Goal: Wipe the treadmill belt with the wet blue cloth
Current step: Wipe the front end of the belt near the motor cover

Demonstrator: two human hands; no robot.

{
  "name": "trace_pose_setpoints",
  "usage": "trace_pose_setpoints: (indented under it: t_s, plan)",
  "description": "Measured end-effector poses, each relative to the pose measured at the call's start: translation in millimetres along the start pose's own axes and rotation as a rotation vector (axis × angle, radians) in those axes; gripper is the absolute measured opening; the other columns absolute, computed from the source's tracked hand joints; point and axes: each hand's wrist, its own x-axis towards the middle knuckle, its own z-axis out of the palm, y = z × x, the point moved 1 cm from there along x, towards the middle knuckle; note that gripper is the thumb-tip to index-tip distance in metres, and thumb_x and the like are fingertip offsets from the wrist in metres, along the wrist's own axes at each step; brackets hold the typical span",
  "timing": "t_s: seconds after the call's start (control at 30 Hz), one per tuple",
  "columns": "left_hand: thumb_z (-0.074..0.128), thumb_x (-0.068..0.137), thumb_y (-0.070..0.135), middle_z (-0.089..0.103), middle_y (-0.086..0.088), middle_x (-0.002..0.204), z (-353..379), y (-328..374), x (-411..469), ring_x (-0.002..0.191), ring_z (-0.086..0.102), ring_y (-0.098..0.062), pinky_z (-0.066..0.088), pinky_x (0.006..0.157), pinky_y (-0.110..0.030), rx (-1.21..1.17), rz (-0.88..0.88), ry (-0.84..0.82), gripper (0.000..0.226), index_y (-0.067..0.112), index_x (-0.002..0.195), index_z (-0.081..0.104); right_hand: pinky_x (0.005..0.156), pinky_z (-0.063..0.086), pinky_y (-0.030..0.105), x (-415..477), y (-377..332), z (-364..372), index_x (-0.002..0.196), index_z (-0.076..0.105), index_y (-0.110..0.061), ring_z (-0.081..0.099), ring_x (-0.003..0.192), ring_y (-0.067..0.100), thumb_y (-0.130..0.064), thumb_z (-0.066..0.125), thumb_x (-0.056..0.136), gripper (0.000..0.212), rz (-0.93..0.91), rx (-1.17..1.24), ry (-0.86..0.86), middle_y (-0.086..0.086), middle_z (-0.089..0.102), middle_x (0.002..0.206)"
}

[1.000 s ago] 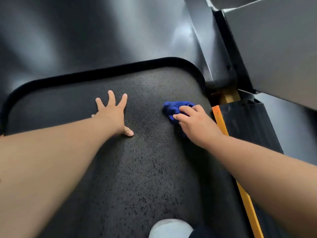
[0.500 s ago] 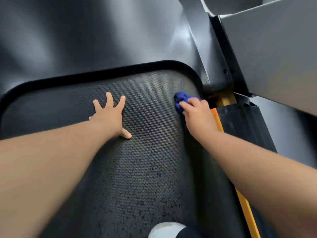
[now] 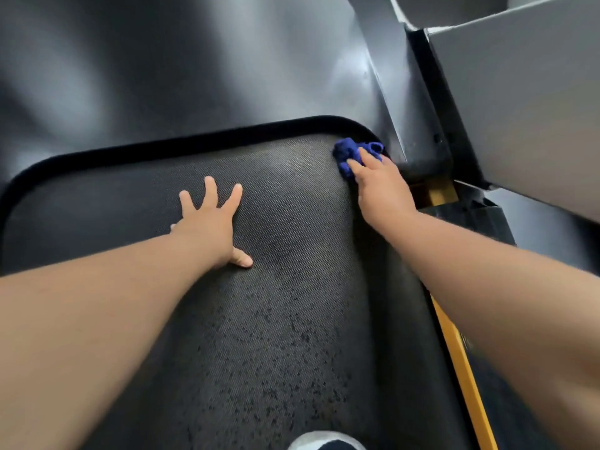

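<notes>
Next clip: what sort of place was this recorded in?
Likely a gym or home workout area, though the room itself isn't visible. The view looks down on a treadmill: a textured black belt with a rounded front edge, a yellow side strip and a dark upright post.

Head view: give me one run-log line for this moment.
phase: wiping | right hand: presses blue cloth into far-right corner of treadmill belt | left hand: flat on belt, fingers spread
</notes>
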Motion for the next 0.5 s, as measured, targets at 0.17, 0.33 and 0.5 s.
trace_pose_setpoints:
  t_s: [0.17,0.33,0.5]
  plan:
    - [0.083,0.058,0.056,-0.033,0.004,0.153,1,-2,0,0.142,-0.016,-0.043,0.027,0.108,-0.063,-0.001,-0.006,-0.014,0.135,0.045,0.145,-0.02,0.107,0.034,0.037,-72,-50,7,0.129,0.056,-0.009,0.043,0.128,0.04,0.001,0.048,0.081,0.05,0.025,0.17,-0.038,0.01,0.048,0.142]
    - [0.082,0.058,0.057,-0.035,0.005,0.152,0,-1,2,0.142,-0.017,-0.042,0.027,0.108,-0.062,0.011,-0.004,-0.006,0.135,0.046,0.144,-0.021,0.1,0.041,0.044,-39,-36,1,0.119,0.062,-0.004,0.051,0.121,0.042,-0.007,0.033,0.079,0.05,-0.12,0.115,-0.014,0.017,0.053,0.135]
    - [0.082,0.057,0.058,-0.034,0.004,0.152,1,-2,1,0.142,-0.016,-0.042,0.027,0.108,-0.062,0.028,-0.006,-0.017,0.136,0.045,0.144,-0.021,0.11,0.028,0.037,5,-39,-2,0.146,0.033,-0.016,0.016,0.144,0.026,-0.002,0.039,0.088,0.059,0.258,0.194,-0.126,0.002,0.018,0.158]
